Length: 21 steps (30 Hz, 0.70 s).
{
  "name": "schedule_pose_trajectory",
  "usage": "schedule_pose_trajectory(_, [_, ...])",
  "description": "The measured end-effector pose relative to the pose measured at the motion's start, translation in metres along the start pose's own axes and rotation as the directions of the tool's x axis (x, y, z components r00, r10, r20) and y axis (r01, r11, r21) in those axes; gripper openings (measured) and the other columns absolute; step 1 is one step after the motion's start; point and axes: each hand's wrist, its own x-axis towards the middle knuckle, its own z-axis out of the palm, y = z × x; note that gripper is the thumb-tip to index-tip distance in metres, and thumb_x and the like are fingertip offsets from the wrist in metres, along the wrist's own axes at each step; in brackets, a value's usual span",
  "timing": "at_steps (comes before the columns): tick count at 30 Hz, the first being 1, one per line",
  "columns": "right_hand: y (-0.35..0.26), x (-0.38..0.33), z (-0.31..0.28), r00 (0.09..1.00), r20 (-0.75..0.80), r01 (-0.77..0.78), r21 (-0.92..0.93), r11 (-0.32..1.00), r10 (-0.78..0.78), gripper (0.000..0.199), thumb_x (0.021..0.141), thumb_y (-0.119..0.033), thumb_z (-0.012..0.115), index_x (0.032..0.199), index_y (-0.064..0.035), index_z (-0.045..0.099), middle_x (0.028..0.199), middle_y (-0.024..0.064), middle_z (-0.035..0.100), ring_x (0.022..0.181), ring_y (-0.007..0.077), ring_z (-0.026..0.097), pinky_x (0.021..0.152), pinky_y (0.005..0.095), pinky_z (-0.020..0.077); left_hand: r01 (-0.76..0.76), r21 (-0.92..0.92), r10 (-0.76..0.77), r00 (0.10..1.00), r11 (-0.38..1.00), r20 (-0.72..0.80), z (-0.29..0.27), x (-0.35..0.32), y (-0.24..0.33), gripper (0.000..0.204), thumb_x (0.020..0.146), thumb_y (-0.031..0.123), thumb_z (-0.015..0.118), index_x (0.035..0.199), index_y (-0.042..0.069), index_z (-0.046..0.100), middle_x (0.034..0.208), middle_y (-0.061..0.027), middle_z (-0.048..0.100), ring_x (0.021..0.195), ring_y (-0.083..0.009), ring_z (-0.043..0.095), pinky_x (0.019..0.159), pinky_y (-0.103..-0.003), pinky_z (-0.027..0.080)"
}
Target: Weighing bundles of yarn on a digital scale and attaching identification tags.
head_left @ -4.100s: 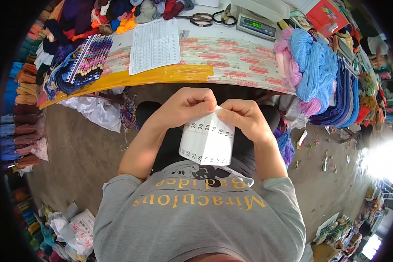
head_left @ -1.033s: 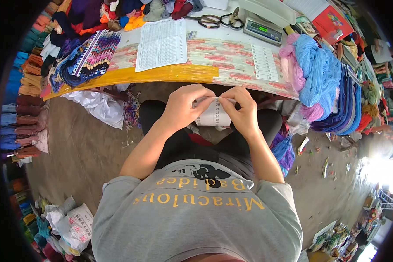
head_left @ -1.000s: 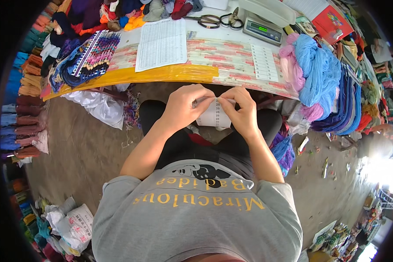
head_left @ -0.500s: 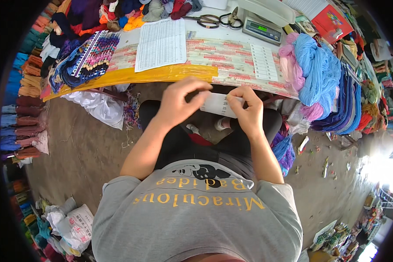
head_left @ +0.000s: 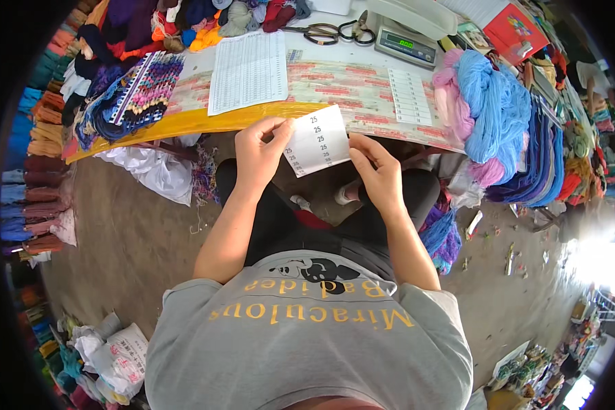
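I sit at a low table and hold a small white sheet of printed labels (head_left: 318,140) in front of me, just before the table's yellow edge (head_left: 205,117). My left hand (head_left: 258,152) pinches its left edge between thumb and fingers. My right hand (head_left: 377,172) grips the sheet's lower right corner. The sheet is tilted, with a column of printed numbers facing up.
On the table lie a large printed sheet (head_left: 248,70), a narrow label strip (head_left: 410,96), a digital scale (head_left: 406,41), scissors (head_left: 321,32) and a woven sample (head_left: 140,89). Blue and pink yarn skeins (head_left: 488,113) pile at the right. White bags (head_left: 157,171) lie on the floor at left.
Both hands lifted the label sheet from my lap up toward the table edge and spread apart, so the sheet now lies open and flat between them.
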Motion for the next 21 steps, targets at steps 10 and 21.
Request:
schedule_pose_trajectory(10, [-0.009, -0.001, -0.014, 0.940, 0.241, -0.301, 0.246, 0.921, 0.242, 0.023, 0.090, -0.021, 0.056, 0.097, 0.0007, 0.061, 0.079, -0.0013, 0.060, 0.072, 0.0035, 0.051, 0.063, 0.0193, 0.0406, 0.226, -0.130, -0.112, 0.809, 0.965, 0.577, -0.003, -0.008, 0.025, 0.039, 0.092, 0.029, 0.047, 0.101, -0.005, 0.064, 0.101, -0.0102, 0.064, 0.097, -0.0157, 0.057, 0.089, -0.028, 0.040])
schedule_pose_trajectory(21, [-0.039, 0.001, -0.016, 0.756, 0.556, -0.538, 0.228, 0.812, 0.345, 0.017, 0.084, -0.015, 0.063, 0.080, 0.0022, 0.064, 0.070, 0.0015, 0.060, 0.062, 0.0058, 0.052, 0.056, 0.0206, 0.0410, 0.342, -0.196, -0.041, 0.577, 0.919, 0.815, 0.015, -0.003, 0.021, 0.032, 0.092, 0.029, 0.052, 0.069, 0.007, 0.049, 0.065, 0.0075, 0.045, 0.062, -0.0015, 0.036, 0.054, -0.020, 0.031])
